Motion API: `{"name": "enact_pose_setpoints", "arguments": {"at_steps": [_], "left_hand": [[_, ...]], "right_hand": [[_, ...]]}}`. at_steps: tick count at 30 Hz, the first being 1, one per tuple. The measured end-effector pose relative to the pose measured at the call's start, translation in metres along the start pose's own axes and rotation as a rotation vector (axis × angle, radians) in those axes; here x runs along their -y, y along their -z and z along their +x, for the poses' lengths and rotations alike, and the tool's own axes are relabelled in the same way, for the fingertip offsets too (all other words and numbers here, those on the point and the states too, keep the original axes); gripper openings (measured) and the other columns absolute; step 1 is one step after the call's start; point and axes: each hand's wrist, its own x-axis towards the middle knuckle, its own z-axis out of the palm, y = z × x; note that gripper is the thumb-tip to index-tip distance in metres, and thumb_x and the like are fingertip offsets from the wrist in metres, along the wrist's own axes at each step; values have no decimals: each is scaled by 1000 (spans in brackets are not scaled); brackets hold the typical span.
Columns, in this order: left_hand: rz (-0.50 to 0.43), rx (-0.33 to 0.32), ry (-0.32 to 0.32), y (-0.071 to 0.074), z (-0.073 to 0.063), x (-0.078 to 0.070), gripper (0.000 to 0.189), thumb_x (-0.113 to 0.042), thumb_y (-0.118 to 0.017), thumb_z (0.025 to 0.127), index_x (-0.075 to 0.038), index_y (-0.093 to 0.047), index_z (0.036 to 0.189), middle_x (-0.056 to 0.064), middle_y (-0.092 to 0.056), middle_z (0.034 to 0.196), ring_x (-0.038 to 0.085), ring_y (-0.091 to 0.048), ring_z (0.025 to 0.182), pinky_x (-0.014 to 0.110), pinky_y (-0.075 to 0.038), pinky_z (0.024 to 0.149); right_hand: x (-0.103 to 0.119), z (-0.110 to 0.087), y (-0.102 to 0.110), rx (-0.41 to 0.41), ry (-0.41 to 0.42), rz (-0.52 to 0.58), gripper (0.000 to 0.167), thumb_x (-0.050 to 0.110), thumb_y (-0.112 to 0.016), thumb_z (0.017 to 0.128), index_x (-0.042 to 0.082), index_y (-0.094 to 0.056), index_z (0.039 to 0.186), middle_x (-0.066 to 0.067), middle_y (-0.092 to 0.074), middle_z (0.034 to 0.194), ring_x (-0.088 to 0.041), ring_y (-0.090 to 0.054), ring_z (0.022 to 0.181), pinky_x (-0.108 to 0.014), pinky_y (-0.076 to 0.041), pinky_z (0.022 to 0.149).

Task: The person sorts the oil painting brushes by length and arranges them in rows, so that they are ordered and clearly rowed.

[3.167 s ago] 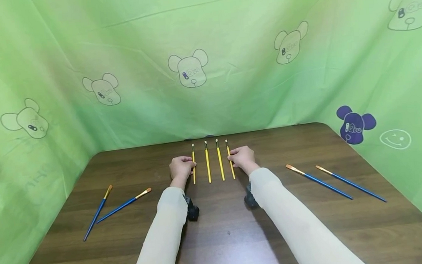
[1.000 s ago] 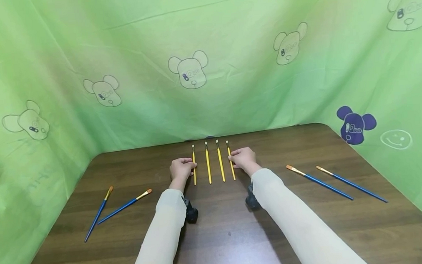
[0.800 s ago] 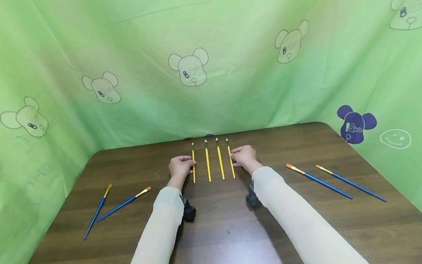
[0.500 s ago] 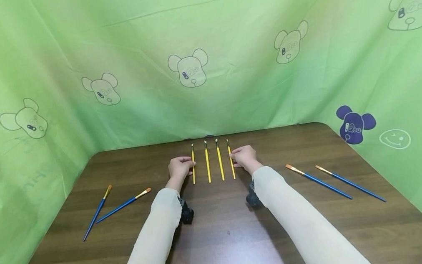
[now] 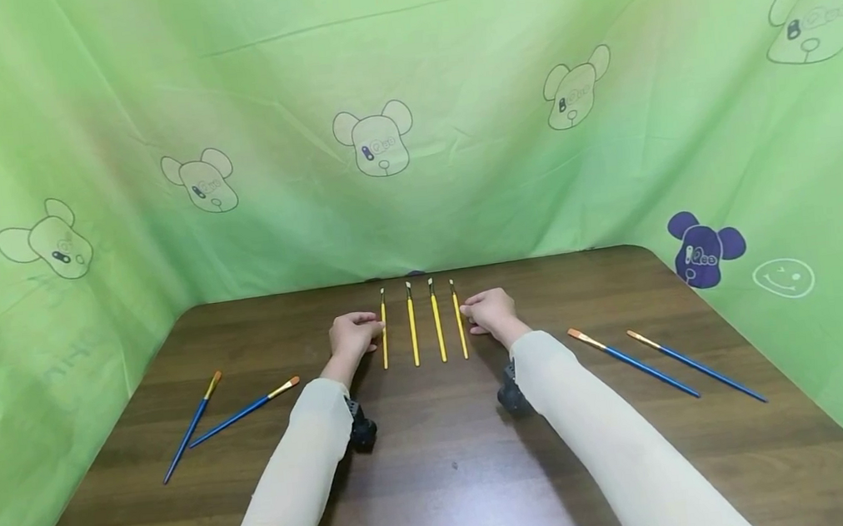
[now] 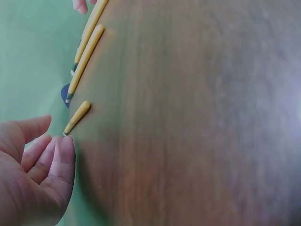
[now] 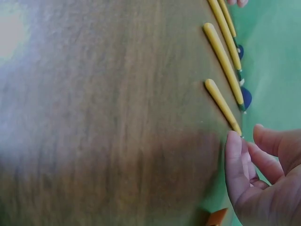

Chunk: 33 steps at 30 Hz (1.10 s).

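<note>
Yellow-handled paintbrushes lie side by side in a row at the far middle of the table, bristles pointing away. My left hand [image 5: 353,336] is at the leftmost yellow paintbrush [image 5: 385,345], its fingertips right beside the handle. In the left wrist view its thumb stands apart from the relaxed fingers [image 6: 61,160]. At the other end, my right hand [image 5: 493,313] is next to the rightmost yellow paintbrush [image 5: 461,330]. The right wrist view shows that thumb spread from the fingers [image 7: 234,155], which hide this brush's tip. Two more yellow paintbrushes [image 5: 413,330] lie between.
Two blue-handled paintbrushes [image 5: 242,413] lie close together on the left, tips pointing away. On the right are two more blue paintbrushes [image 5: 649,370], roughly parallel. A green printed curtain [image 5: 298,224] hangs along the back and sides of the wooden table [image 5: 443,512].
Both hands have let go of the outer yellow paintbrushes and drawn slightly outward, the left hand to the left and the right hand to the right. The paintbrushes stay in their row.
</note>
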Motion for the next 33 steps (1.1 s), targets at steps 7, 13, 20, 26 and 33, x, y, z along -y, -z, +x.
{"name": "enact_pose_setpoints", "arguments": {"at_steps": [7,13,20,26,33], "left_hand": [[-67,87,-45,11,-7,-4,27,-10,-74,86,-1,-71,112,13,-71,103,19,-67,87,27,-57,61],[-64,161,-44,23,-12,-9,33,-11,-74,87,0,-68,117,15,-69,110,24,-65,94,30,-58,68],[-77,230,-75,39,-19,-11,37,-9,-73,87,4,-64,120,17,-67,114,32,-64,101,37,-58,74],[-88,273,-118,53,-26,-11,40,-8,-72,87,6,-62,123,18,-66,116,34,-63,105,37,-58,77],[-18,288,-187,72,-32,-3,39,-10,-74,87,6,-64,121,17,-66,117,23,-64,100,33,-57,76]], "right_hand": [[6,-9,12,52,76,7,29,10,-66,93,-6,-64,117,-21,-67,105,-27,-66,92,-26,-58,63],[12,-22,28,105,106,-35,35,13,-64,95,-9,-59,122,-25,-62,118,-35,-62,106,-27,-58,69],[14,-34,45,167,143,-27,39,13,-59,98,-12,-53,127,-29,-55,127,-41,-57,113,-28,-57,74],[11,-44,56,187,191,-54,42,16,-59,98,-14,-52,127,-32,-55,125,-41,-58,111,-29,-57,74],[6,-59,68,206,226,-41,46,21,-58,99,-16,-52,126,-33,-56,121,-41,-58,111,-29,-57,77]]}}
